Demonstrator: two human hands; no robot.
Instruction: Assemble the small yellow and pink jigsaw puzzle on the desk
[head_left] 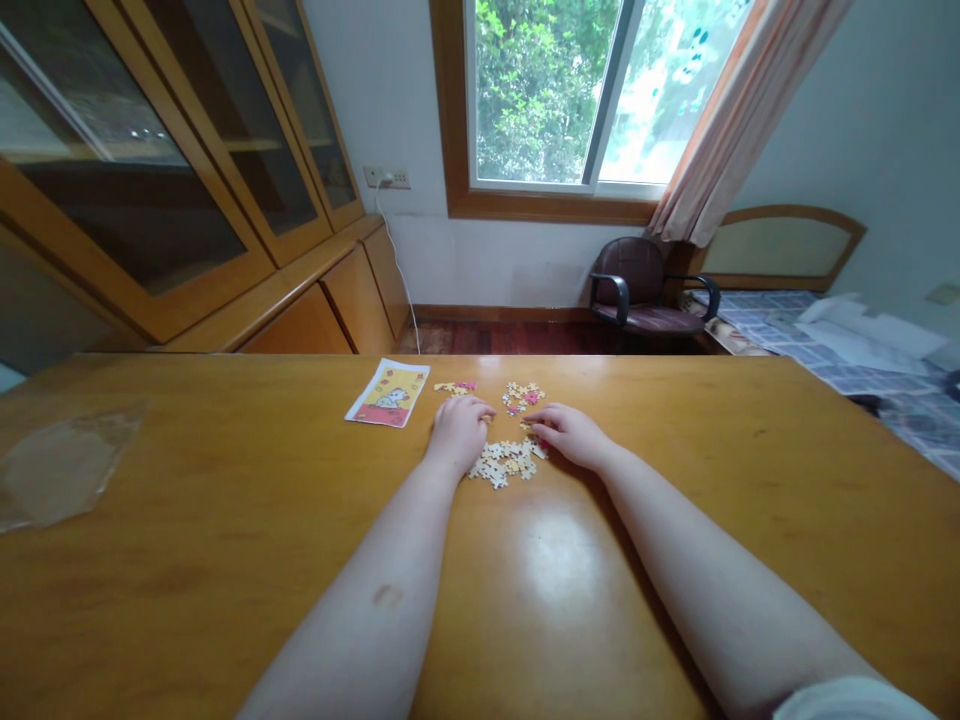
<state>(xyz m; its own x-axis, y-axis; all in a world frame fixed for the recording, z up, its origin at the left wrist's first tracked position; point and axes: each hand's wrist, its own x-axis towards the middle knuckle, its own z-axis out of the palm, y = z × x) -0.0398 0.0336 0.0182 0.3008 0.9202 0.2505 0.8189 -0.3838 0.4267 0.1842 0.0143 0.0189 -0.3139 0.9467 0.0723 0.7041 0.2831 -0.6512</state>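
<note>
My left hand (459, 432) rests low over the table at the left edge of a pile of loose jigsaw puzzle pieces (499, 465). Its fingers curl inward, closed on a small yellowish puzzle piece (487, 420), partly hidden beneath them. On the other side of the pile, my right hand (571, 434) has its thumb and fingertips drawn together at another yellowish puzzle piece (524, 427). Most pieces in the pile lie pale side up. Beyond my hands are a cluster of yellow and pink pieces (521, 396) and a short strip of pieces (455, 387).
A picture card (390, 393) with a white animal on yellow and pink lies left of the strip. A clear plastic bag (64, 465) is at the far left of the wooden table (225, 580). Past the table are a glass-door cabinet, an office chair (637, 285) and a bed.
</note>
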